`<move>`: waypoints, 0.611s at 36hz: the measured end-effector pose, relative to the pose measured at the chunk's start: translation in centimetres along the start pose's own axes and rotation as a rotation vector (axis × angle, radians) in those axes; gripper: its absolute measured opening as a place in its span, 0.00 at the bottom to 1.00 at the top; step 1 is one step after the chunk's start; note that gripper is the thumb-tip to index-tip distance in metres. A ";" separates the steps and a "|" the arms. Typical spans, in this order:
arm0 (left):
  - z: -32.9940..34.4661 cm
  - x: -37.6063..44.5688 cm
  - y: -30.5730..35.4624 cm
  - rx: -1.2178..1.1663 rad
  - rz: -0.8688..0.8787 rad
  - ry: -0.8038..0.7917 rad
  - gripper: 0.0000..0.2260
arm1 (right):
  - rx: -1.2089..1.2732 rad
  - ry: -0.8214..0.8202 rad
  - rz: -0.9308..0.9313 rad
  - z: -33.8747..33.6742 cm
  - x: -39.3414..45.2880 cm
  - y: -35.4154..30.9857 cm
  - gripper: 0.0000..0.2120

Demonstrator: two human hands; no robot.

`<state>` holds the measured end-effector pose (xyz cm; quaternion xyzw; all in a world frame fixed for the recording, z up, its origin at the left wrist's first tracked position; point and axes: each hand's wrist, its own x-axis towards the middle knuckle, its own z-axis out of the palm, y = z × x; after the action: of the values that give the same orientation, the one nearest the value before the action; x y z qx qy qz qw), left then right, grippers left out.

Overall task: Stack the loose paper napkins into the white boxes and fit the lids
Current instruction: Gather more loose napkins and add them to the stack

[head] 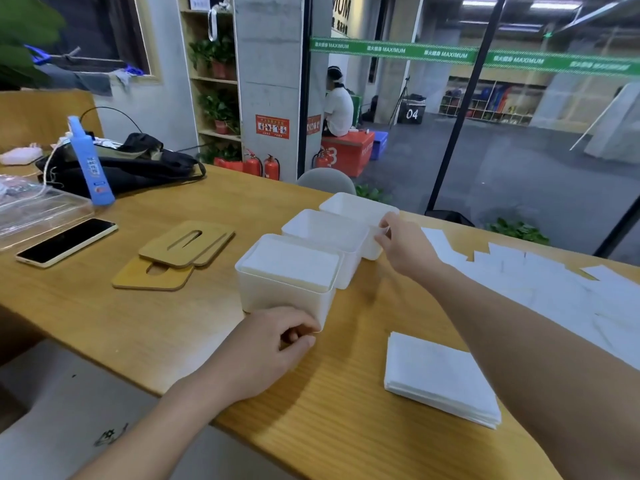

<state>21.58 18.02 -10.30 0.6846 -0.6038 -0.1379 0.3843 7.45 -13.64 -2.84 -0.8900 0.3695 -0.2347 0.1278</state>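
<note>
On the wooden table (173, 327), three white boxes stand in a diagonal row with both hands at them

Left hand (266, 348) rests on the table against the lower front corner of the nearest box (277, 299), fingers curled loosely inward with nothing held between them; that box is filled to the rim with stacked napkins (294, 263). Right hand (398, 242) reaches across to the farthest box (349, 206), thumb and fingers pinching its near wall beside the middle box (325, 233). Just right of the left hand lies a neat napkin stack (440, 377); farther right, loose napkins (540, 275) are spread over the table. Two wooden lids (173, 254) overlap to the left of the boxes, none fitted yet
</note>
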 end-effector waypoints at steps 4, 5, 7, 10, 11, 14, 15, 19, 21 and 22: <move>0.6 0.6 0.3 -0.010 -0.006 0.014 0.07 | 0.062 0.075 0.044 -0.2 -0.7 2.1 0.05; 0.8 0.7 0.5 -0.014 -0.007 0.016 0.08 | 0.077 0.085 0.049 -0.3 -0.9 2.7 0.05; 1.3 0.9 0.9 -0.016 -0.008 0.018 0.08 | 0.089 0.100 0.045 -0.4 -1.1 3.8 0.04; 2.0 1.4 1.4 -0.028 -0.013 0.022 0.08 | 0.072 0.107 0.046 -0.9 -1.4 5.0 0.04; 2.1 1.5 1.5 -0.033 -0.014 0.023 0.08 | 0.064 0.114 0.052 -1.1 -1.5 5.3 0.04; 2.6 2.0 1.7 -0.027 -0.015 0.033 0.08 | 0.057 0.141 0.076 -2.0 -2.5 6.4 0.03; 2.8 2.1 1.7 -0.016 -0.018 0.036 0.08 | 0.059 0.145 0.077 -2.4 -3.0 6.8 0.03; 3.4 2.7 2.1 0.020 -0.029 0.052 0.08 | 0.090 0.151 0.098 -4.4 -5.9 7.8 0.04; 3.5 3.2 2.4 0.031 -0.029 0.038 0.07 | 0.082 0.153 0.100 -5.7 -7.5 7.9 0.04; 3.5 3.4 2.6 0.038 -0.032 0.028 0.07 | 0.076 0.158 0.094 -6.3 -8.3 7.9 0.04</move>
<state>18.25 13.64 -9.91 0.7033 -0.5898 -0.1231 0.3772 -5.64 -13.51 -3.32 -0.8449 0.4107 -0.3115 0.1427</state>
